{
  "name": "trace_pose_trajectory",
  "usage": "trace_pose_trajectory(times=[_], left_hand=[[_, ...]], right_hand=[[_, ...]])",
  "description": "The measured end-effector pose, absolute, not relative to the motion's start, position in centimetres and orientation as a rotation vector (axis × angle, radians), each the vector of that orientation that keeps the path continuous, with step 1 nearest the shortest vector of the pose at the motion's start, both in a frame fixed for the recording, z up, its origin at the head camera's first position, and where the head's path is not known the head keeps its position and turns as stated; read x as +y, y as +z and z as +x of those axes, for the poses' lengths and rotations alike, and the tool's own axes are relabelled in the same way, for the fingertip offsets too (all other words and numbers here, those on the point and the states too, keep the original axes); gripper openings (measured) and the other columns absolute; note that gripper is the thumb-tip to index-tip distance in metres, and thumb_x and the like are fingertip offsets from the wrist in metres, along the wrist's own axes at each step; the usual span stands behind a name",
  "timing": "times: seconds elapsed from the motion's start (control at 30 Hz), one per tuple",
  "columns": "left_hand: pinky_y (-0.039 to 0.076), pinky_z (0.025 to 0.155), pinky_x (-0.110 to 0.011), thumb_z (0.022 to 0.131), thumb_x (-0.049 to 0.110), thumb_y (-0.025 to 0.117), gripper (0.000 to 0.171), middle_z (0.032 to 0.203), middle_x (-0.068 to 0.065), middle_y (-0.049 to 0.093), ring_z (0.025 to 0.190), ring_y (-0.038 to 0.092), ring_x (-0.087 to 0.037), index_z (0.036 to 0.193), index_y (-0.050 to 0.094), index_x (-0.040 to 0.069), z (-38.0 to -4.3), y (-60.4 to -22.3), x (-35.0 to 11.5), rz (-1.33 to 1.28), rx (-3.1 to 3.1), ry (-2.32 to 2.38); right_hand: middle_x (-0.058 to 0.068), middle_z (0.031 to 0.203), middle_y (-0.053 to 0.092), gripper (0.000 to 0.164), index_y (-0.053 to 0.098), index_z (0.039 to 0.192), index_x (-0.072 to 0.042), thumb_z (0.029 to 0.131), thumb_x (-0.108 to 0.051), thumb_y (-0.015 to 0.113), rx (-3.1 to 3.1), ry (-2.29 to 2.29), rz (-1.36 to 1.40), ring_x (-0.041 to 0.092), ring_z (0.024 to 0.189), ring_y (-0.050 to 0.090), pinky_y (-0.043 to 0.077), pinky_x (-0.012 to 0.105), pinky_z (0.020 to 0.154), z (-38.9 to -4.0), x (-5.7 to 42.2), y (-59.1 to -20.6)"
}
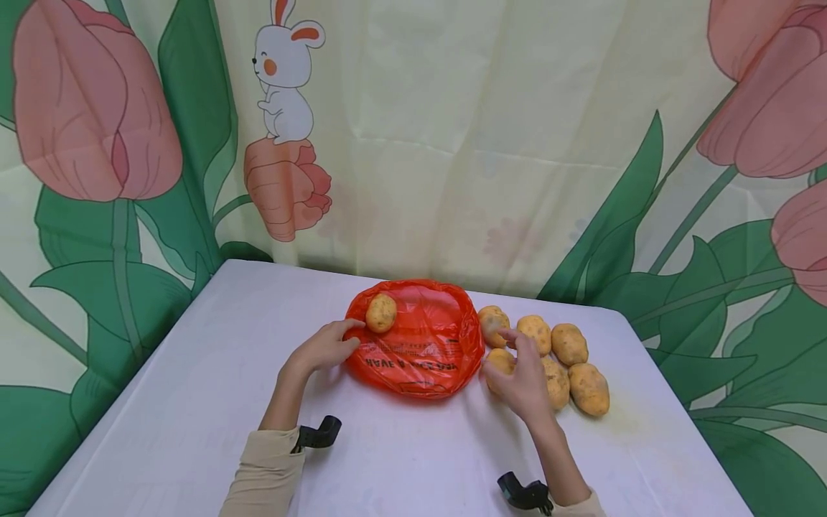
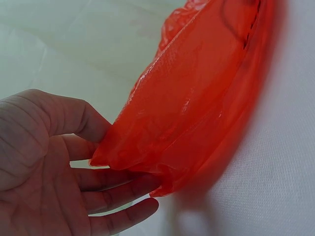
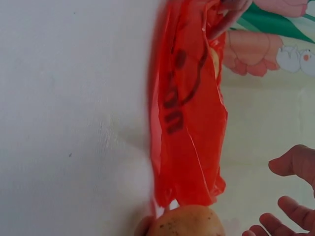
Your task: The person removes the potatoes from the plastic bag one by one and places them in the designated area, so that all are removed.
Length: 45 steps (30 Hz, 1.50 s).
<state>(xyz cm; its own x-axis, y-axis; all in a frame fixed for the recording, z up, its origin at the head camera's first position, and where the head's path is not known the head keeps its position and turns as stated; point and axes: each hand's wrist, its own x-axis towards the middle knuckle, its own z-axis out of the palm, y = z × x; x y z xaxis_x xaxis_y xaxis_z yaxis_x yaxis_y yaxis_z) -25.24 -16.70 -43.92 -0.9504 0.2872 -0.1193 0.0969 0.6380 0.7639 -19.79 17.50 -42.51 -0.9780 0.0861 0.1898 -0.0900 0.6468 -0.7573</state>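
A red plastic bag (image 1: 420,377) lies on the table with its mouth spread wide, and one potato (image 1: 381,314) is inside near its left side. My left hand (image 1: 326,346) pinches the bag's left rim; in the left wrist view, thumb and forefinger meet over the thin red film while the other fingers lie beneath. To the right of the bag my right hand (image 1: 526,380) hovers among several potatoes (image 1: 589,390), thumb and fingers apart. In the right wrist view those fingers (image 3: 295,211) hold nothing, with a potato (image 3: 189,221) close by at the bag's edge.
Several potatoes (image 1: 569,345) form a loose cluster right of the bag. The table (image 1: 194,402) has a white cloth. Behind its far edge hangs a curtain (image 1: 426,143) printed with tulips and a rabbit. Each wrist carries a small black camera (image 1: 319,433).
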Motion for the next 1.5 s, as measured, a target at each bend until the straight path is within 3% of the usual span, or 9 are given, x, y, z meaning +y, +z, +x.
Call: trace_pose_trajectory(times=[0.43, 0.9, 1.17, 1.5], left_hand=[[0.036, 0.115, -0.062, 0.100, 0.013, 0.048, 0.049, 0.150, -0.023, 0.050, 0.139, 0.044, -0.042, 0.147, 0.051, -0.001, -25.4, -43.9, -16.7, 0.313, 2.633, 1.205], [0.035, 0.115, -0.061, 0.100, 0.013, 0.048, 0.049, 0.149, -0.023, 0.051, 0.138, 0.045, -0.041, 0.146, 0.051, -0.001, -25.4, -43.9, -16.7, 0.323, 2.634, 1.205], [0.037, 0.115, -0.061, 0.100, 0.012, 0.049, 0.048, 0.147, -0.022, 0.053, 0.129, 0.049, -0.037, 0.146, 0.052, -0.001, -25.3, -43.9, -16.6, 0.330, 2.630, 1.212], [0.037, 0.115, -0.060, 0.099, 0.012, 0.049, 0.048, 0.147, -0.022, 0.053, 0.131, 0.049, -0.038, 0.146, 0.052, -0.001, -25.3, -43.9, -16.7, 0.331, 2.635, 1.207]], right_hand=[[0.019, 0.136, 0.053, 0.058, 0.051, 0.137, -0.005, 0.087, -0.014, 0.079, -2.649, 1.243, 0.122, 0.036, 0.124, 0.054, 0.053, 0.053, 0.099, -20.8, 13.9, -43.5], [0.019, 0.137, 0.055, 0.060, 0.052, 0.138, -0.005, 0.088, -0.023, 0.080, -2.673, 1.370, 0.146, 0.036, 0.128, 0.051, 0.044, 0.056, 0.108, -22.0, 10.5, -43.8], [0.017, 0.138, 0.054, 0.063, 0.052, 0.139, -0.006, 0.088, -0.029, 0.080, -2.695, 1.435, 0.138, 0.034, 0.127, 0.053, 0.050, 0.053, 0.103, -23.0, 9.5, -44.2], [0.015, 0.139, 0.056, 0.063, 0.052, 0.140, -0.007, 0.088, -0.031, 0.080, -2.732, 1.479, 0.152, 0.034, 0.126, 0.055, 0.051, 0.051, 0.103, -24.4, 8.2, -44.1]])
